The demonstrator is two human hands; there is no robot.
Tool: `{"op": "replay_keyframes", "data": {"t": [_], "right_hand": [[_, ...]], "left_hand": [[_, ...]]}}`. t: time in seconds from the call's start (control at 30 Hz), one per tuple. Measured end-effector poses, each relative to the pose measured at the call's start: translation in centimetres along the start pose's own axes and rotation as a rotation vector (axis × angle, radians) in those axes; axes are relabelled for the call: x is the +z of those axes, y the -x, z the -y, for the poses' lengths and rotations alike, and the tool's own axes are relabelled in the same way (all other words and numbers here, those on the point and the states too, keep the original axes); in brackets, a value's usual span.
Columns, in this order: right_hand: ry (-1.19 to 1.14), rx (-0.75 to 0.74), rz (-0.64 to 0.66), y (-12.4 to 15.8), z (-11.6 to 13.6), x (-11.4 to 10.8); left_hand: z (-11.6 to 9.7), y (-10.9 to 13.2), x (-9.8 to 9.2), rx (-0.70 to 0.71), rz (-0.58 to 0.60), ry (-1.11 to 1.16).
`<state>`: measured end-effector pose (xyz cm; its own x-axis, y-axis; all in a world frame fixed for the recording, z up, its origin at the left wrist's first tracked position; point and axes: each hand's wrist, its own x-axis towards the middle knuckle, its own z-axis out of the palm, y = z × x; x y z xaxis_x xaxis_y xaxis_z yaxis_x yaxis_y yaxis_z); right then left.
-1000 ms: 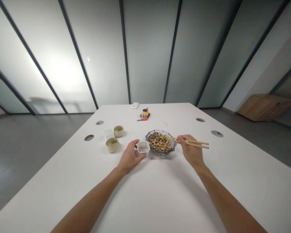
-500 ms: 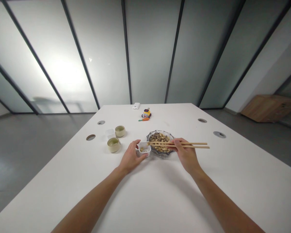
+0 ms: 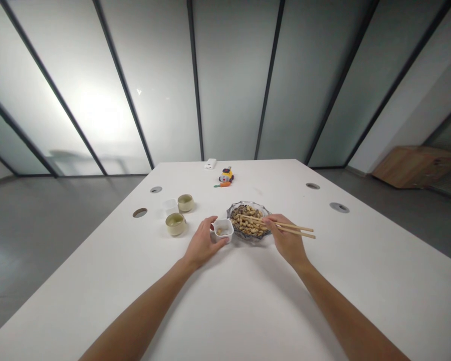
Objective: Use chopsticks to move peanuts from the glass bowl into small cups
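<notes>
My right hand (image 3: 286, 239) grips a pair of wooden chopsticks (image 3: 295, 229), their tips over the peanuts and seeds (image 3: 248, 219) heaped in a clear glass bowl (image 3: 263, 235). Whether the tips pinch anything is too small to tell. Around a small white plastic cup (image 3: 228, 226) my left hand (image 3: 203, 244) is closed, thumb at the near side and fingers at the far left. A few small yellowish bits lie on the cup's bottom. The cup stands just left of the glass bowl.
Left of my left hand are two greenish ceramic cups (image 3: 176, 225) and a clear plastic container (image 3: 170, 205). Farther back lie a toy carrot (image 3: 223, 184), a yellow toy car (image 3: 226, 174) and a white case (image 3: 210, 163). Round holes (image 3: 140, 212) pierce the white table (image 3: 225, 306) near its sides.
The chopstick tips have moved right, from over the white cup to over the peanuts and seeds, and their back ends have dropped lower. My left hand still holds the cup in place.
</notes>
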<state>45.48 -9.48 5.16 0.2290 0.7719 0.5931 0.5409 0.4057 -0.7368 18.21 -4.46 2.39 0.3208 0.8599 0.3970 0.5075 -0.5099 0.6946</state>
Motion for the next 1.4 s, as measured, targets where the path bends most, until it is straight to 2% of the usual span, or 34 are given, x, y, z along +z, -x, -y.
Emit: {"op": "replay_keyframes", "data": {"t": [0.23, 0.37, 0.53, 0.7, 0.8, 0.93, 1.0, 1.1, 1.23, 1.4], "right_hand": [[0.043, -0.138, 0.018, 0.0, 0.3, -0.1], [0.070, -0.119, 0.020, -0.1, 0.1, -0.3], [0.035, -0.115, 0.118, 0.1, 0.3, 0.2], [0.075, -0.117, 0.056, 0.0, 0.4, -0.1], [0.066, -0.049, -0.010, -0.2, 0.4, -0.4], [-0.214, 0.173, -0.074, -0.2, 0.7, 0.0], [-0.366, 0.243, -0.082, -0.1, 1.1, 0.4], [-0.472, 0.273, -0.038, 0.0, 1.7, 0.8], [-0.434, 0.265, -0.035, 0.0, 1.6, 0.7], [-0.246, 0.252, -0.081, -0.1, -0.2, 0.3]], "left_hand": [[-0.2, -0.1, 0.0, -0.018, 0.007, 0.007], [-0.1, -0.1, 0.0, -0.016, 0.015, 0.009], [-0.1, -0.1, 0.0, -0.007, 0.008, 0.007], [-0.2, -0.1, -0.1, -0.006, 0.009, 0.000], [-0.3, 0.0, -0.2, -0.017, 0.018, 0.004], [-0.5, 0.0, -0.2, -0.028, 0.020, 0.002], [-0.5, 0.0, -0.2, -0.034, 0.027, -0.001], [-0.5, 0.0, -0.2, -0.047, 0.033, -0.004], [-0.3, 0.0, -0.2, -0.043, 0.028, 0.002], [-0.4, 0.0, -0.2, -0.031, 0.029, 0.005]]}}
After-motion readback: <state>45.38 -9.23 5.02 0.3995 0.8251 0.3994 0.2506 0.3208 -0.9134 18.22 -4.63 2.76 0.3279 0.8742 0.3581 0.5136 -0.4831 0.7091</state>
